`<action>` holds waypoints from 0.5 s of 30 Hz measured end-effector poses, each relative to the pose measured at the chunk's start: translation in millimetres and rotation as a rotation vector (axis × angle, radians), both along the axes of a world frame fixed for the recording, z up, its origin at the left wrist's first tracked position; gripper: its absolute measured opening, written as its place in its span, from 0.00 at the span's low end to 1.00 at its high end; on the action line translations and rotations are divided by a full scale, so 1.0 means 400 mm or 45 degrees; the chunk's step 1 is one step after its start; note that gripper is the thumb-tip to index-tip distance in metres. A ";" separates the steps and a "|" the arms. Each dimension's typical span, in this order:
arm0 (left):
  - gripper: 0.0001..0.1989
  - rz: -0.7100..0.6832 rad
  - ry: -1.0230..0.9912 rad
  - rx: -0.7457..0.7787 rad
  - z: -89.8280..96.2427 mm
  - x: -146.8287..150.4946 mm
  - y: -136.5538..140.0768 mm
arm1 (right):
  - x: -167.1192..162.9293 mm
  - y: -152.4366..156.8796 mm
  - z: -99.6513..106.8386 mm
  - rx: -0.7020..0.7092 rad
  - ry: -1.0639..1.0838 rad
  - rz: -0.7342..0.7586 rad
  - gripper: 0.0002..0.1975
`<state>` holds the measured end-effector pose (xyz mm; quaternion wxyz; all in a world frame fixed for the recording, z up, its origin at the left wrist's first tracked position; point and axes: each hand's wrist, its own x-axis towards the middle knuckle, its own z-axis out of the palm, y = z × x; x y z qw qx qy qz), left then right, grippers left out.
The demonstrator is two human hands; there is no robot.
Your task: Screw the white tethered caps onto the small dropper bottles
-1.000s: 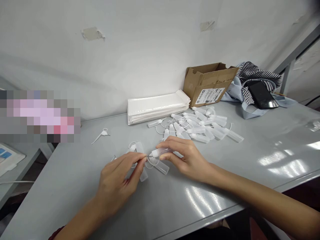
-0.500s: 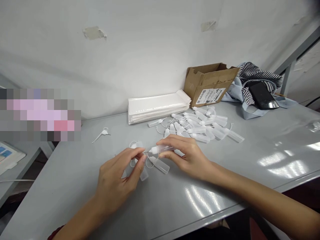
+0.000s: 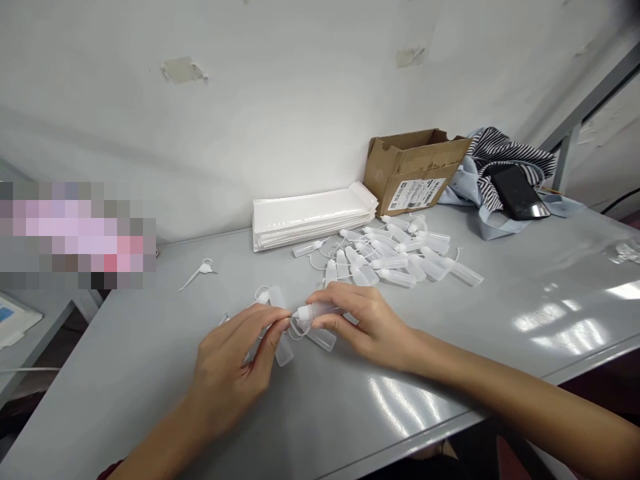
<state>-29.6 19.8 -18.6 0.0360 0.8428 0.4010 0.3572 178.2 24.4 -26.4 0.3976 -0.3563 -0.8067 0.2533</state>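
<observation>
My right hand [image 3: 367, 327] grips a small translucent needle-tip squeeze bottle [image 3: 304, 313] lying level, its white neck pointing left. The thumb and fingertips of my left hand [image 3: 233, 363] pinch together at the bottle's tip, where its thin strap loops down. The cap in that pinch is mostly hidden by the fingers. Under and beside my hands lie a few similar bottles [image 3: 283, 351], partly covered. Behind my right hand spreads a loose pile of the same bottles [image 3: 393, 262], several with strapped caps.
A loose white needle top [image 3: 205, 268] lies at the left. White padded envelopes [image 3: 313, 207] are stacked by the wall, with an open cardboard box [image 3: 415, 173] beside them. Striped cloth [image 3: 510, 147] and a black phone [image 3: 519, 192] sit at the right on the grey table [image 3: 150, 320].
The gap between my left fingertips and the bottle's neck has narrowed, so the thin needle that showed there is now mostly hidden. The view has shifted slightly.
</observation>
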 end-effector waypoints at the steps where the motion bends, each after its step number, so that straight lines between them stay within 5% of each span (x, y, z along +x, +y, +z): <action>1: 0.06 0.000 0.001 0.010 -0.001 0.000 0.000 | -0.001 0.001 0.001 -0.010 -0.002 0.007 0.09; 9: 0.06 0.056 0.050 -0.108 0.002 0.001 0.007 | 0.006 0.023 -0.008 0.029 -0.262 0.000 0.12; 15: 0.10 0.271 0.077 -0.314 0.014 -0.017 0.022 | 0.051 0.074 -0.016 0.308 -0.571 -0.424 0.12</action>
